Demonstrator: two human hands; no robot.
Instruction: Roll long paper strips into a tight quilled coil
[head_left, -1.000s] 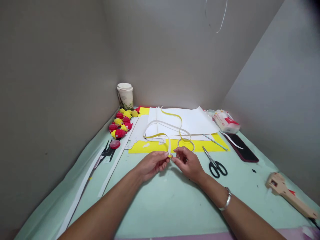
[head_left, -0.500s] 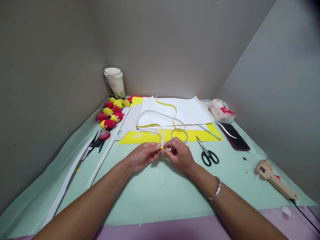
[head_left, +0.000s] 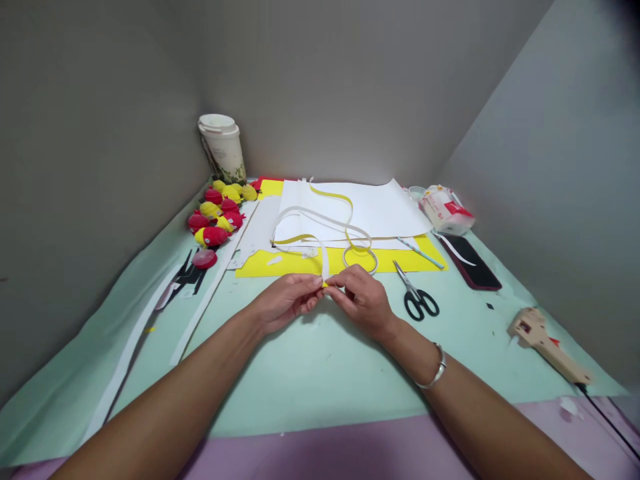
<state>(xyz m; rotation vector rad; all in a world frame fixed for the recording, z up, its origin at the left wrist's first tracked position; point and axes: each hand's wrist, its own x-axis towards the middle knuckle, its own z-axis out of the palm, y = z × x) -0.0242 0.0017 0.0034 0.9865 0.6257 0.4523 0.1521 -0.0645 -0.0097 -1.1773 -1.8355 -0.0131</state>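
Between my two hands is the near end of a long paper strip [head_left: 325, 260], yellow on one face and white on the other. My left hand [head_left: 287, 301] pinches that end between thumb and fingers. Close against it, my right hand [head_left: 364, 301] pinches the same yellow end with thumb and forefinger. From there the strip rises and loops back over white sheets [head_left: 370, 207] and a yellow sheet [head_left: 265, 263]. A roll of tape [head_left: 375, 263] lies just beyond my right hand. Black-handled scissors [head_left: 416, 300] rest to its right.
On the left are red and yellow corrugated-paper pieces [head_left: 213, 237], a lidded cup [head_left: 223, 150], a round red piece [head_left: 205, 259] and long white strips [head_left: 133, 350]. A tissue pack [head_left: 447, 208], a phone [head_left: 473, 262] and a corded glue gun [head_left: 550, 343] lie on the right.
The camera view has tilted slightly, so most of the table appears higher. Both hands keep their pinch on the strip's end, with only slight finger movement.
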